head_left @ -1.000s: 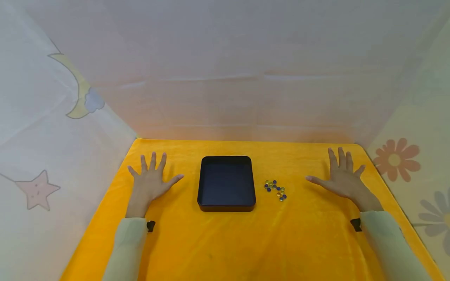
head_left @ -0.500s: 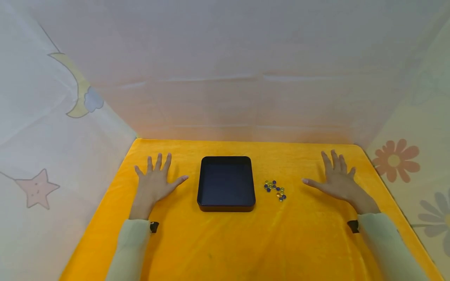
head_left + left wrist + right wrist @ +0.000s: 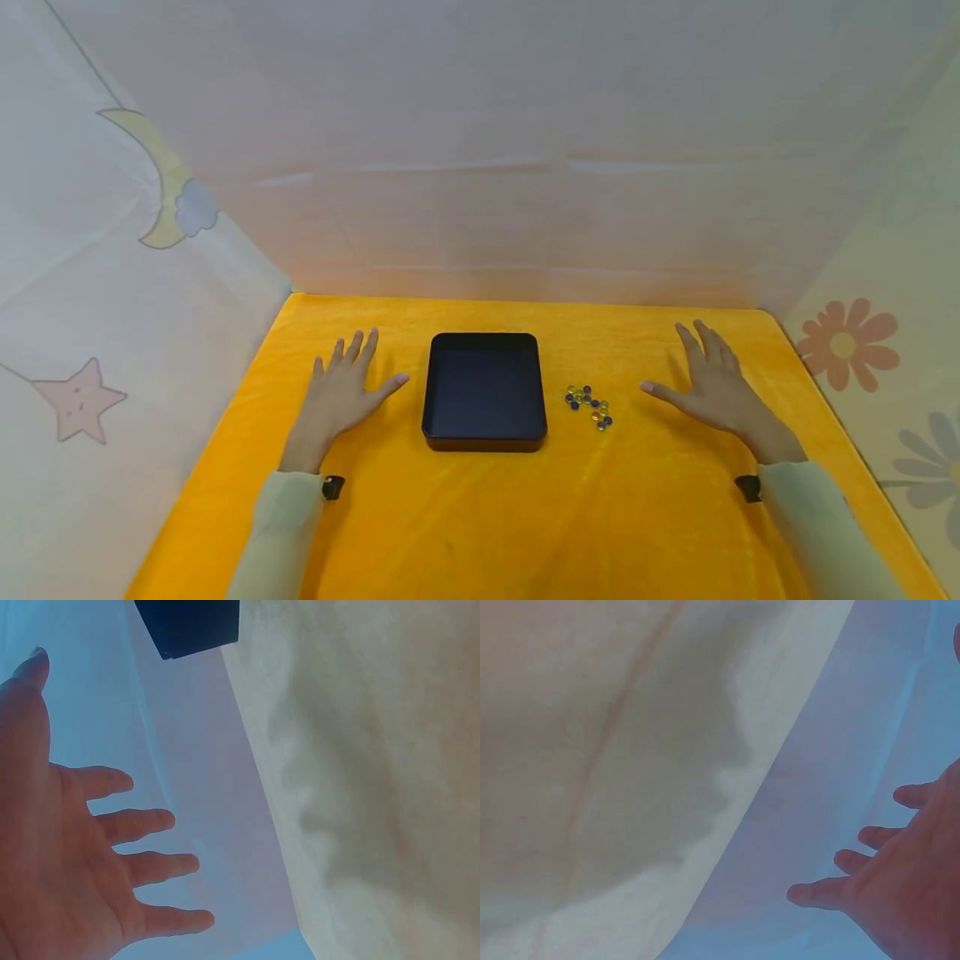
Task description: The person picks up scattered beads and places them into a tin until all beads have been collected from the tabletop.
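A black square tray point(image 3: 483, 445) with a low rim lies on the yellow cloth in the head view. To its right is a loose cluster of small glass beads point(image 3: 596, 403), dark blue, yellowish and clear. My left hand point(image 3: 341, 400) hovers left of the tray with fingers spread, its thumb pointing at the tray; nothing is in it. My right hand point(image 3: 716, 392), holding nothing, is raised right of the beads with its fingers extended. In the left wrist view the palm point(image 3: 67, 877) faces the camera and the tray's dark corner point(image 3: 196, 626) shows at the top.
A yellow cloth point(image 3: 480, 533) covers the table. Pale fabric walls point(image 3: 480, 167) close in the back and both sides, printed with a moon point(image 3: 161, 179), a star point(image 3: 80, 402) and flowers point(image 3: 847, 343). Each wrist wears a small black device.
Both hands have drifted inward, the left one to the right toward the tray and the right one to the left toward the beads. The tray and beads have stayed in place.
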Demonstrator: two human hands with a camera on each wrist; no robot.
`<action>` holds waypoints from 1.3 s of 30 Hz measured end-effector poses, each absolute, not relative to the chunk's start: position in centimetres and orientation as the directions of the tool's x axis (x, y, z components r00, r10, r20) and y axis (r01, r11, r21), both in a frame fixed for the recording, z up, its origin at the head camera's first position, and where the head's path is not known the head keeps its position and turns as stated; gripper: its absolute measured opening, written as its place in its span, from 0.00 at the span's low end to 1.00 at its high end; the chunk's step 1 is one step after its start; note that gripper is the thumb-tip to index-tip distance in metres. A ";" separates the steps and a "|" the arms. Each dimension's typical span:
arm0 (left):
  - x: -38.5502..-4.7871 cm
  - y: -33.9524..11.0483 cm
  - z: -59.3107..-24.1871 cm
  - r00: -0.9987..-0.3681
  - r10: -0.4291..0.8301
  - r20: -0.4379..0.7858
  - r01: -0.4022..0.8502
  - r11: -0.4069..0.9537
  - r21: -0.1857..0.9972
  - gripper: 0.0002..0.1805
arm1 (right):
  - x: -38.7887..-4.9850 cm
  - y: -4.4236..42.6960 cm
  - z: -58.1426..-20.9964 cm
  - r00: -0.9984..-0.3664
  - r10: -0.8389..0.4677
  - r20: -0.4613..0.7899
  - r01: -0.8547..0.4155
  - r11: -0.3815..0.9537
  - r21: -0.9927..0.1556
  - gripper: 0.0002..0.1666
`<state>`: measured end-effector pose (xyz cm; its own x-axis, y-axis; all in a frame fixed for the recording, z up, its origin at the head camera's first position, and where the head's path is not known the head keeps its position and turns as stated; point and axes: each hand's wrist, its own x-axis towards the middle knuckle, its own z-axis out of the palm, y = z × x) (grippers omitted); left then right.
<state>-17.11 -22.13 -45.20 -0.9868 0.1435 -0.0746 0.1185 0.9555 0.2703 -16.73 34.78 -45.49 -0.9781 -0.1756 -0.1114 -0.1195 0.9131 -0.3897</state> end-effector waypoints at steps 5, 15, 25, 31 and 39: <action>-16.9 -21.4 -44.9 -0.985 0.171 -0.038 0.152 0.943 0.297 0.60 | -16.5 34.3 -45.6 -0.980 -0.178 -0.084 -0.134 0.916 -0.377 0.72; -16.6 -19.9 -45.0 -0.974 0.228 0.011 0.221 0.929 0.298 0.59 | -16.1 33.2 -46.4 -0.977 -0.186 -0.102 -0.136 0.918 -0.372 0.70; -16.2 -18.9 -45.7 -0.970 0.241 0.020 0.235 0.921 0.310 0.63 | -15.8 32.4 -46.5 -0.975 -0.202 -0.094 -0.154 0.915 -0.373 0.66; -16.1 -18.4 -46.2 -0.965 0.261 0.014 0.252 0.913 0.322 0.63 | -15.7 32.2 -46.7 -0.972 -0.215 -0.101 -0.163 0.913 -0.374 0.63; -15.7 -17.7 -46.7 -0.948 0.318 -0.020 0.290 0.889 0.355 0.62 | -15.5 31.9 -47.3 -0.968 -0.226 -0.107 -0.170 0.909 -0.380 0.60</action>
<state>-15.68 -17.72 -46.74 -0.9479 0.3179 -0.0200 0.2904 0.8885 0.3552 -15.47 31.86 -47.26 -0.9682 -0.2262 -0.1070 -0.1704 0.9090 -0.3804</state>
